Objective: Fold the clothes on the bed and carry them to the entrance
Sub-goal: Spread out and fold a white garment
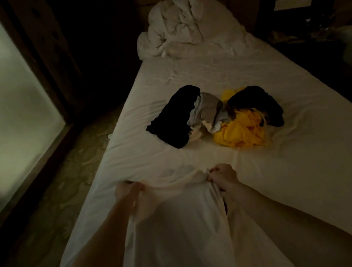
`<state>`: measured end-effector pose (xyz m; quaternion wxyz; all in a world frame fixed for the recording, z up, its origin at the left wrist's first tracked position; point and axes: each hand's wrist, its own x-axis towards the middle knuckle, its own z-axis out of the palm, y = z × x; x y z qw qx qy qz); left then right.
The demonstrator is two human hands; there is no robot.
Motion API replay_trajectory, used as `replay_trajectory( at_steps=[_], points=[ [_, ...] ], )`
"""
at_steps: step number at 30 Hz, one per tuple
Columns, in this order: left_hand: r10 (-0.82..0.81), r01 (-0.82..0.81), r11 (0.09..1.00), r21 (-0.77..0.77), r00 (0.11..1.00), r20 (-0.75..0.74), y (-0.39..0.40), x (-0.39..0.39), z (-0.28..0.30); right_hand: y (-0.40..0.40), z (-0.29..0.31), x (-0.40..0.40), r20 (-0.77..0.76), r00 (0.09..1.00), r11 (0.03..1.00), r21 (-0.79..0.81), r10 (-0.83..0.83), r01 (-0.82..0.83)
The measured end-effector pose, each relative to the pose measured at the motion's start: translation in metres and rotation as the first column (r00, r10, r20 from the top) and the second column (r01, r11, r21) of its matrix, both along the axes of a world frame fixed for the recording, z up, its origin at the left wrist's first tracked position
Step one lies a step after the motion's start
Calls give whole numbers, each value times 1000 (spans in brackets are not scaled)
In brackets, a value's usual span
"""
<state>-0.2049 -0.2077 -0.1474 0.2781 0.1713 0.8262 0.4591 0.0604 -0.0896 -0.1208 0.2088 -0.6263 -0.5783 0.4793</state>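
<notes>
Two bare forearms are extended forward from the bottom of the view, converging slightly toward the middle. The left hand (129, 192) is held at the end of the left arm with its fingers curled, and the top edge of a white garment (177, 227) is gripped in them. The right hand (222, 175) is held at the same height, just apart from the left, its knuckles turned upward and its fingers closed round the other top corner of the same cloth. Both wrists are kept roughly straight and level with each other. The left forearm is partly covered by the hanging cloth.
</notes>
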Motion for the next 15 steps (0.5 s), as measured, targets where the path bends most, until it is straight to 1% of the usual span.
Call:
replay_trajectory(
  at_steps=[2,4,7,10,12,13,15],
  points=[
    [-42,38,996,-78,998,-51,-1,11,19,4,-11,-2,45,998,999,7,33,-34],
    [-109,95,988,-124,989,-104,4,17,27,7,-19,-3,73,994,997,7,76,-77],
    [-212,171,962,-211,959,-187,13,20,35,11,-23,-1,83,990,993,13,113,-115],
    [-354,278,918,-284,896,-269,29,23,41,18,-17,7,83,988,991,34,129,-132],
    [-399,314,906,-283,856,-329,41,32,47,25,-10,18,98,985,988,52,141,-147],
    [-421,331,899,-286,831,-364,46,41,52,30,-6,25,135,979,984,72,154,-164],
    [-478,365,874,-321,764,-434,58,62,61,40,3,41,255,950,966,135,179,-218]
  ],
)
